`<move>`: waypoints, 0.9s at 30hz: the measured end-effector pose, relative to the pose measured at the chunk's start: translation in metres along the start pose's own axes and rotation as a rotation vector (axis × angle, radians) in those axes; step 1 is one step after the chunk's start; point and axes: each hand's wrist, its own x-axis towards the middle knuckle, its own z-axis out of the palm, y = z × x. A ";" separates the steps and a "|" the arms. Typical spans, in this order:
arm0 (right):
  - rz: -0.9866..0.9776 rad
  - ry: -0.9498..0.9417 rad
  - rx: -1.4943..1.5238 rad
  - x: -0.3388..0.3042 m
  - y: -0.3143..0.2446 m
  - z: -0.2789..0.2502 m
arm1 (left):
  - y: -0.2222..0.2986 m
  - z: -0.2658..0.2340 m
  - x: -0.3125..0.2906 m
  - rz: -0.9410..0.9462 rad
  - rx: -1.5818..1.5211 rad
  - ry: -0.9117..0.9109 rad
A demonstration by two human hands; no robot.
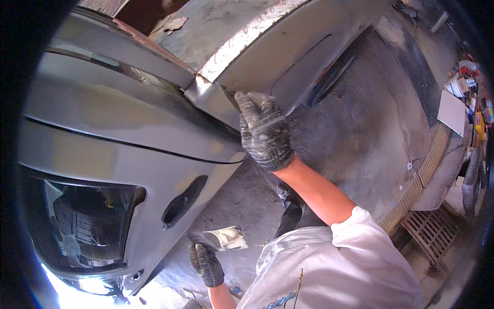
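My right hand, in a worn grey knit glove, is closed on a thin dark putty knife. Its blade lies against the corner of a grey car body panel, beside the gap to the neighbouring panel. Lower down, my left hand, gloved the same way, grips the edge of a flat putty board. Cream-coloured putty is spread over the board. To the left curves the grey car body, with several yellowish filler patches and a dark oval recess.
A dark glass panel sits in the car at lower left. Along the right stand a perforated metal strip, a slotted metal rack, a pale board and a cluttered shelf with a white tub. My shoe is on the dusty floor.
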 end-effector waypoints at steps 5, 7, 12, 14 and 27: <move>-0.029 0.017 -0.055 -0.014 -0.013 0.027 | -0.008 -0.009 0.026 0.027 -0.094 -0.087; -0.056 -0.046 -0.100 -0.021 -0.019 0.029 | -0.009 -0.006 0.036 0.020 -0.055 -0.084; 0.026 0.049 0.001 -0.018 -0.015 0.015 | 0.004 -0.001 0.049 0.011 -0.031 -0.140; 0.094 0.057 -0.037 -0.011 -0.011 0.017 | 0.009 0.002 0.054 0.003 0.031 -0.153; -0.059 -0.054 0.083 -0.013 0.021 -0.024 | 0.033 0.034 0.058 0.004 -0.021 -0.159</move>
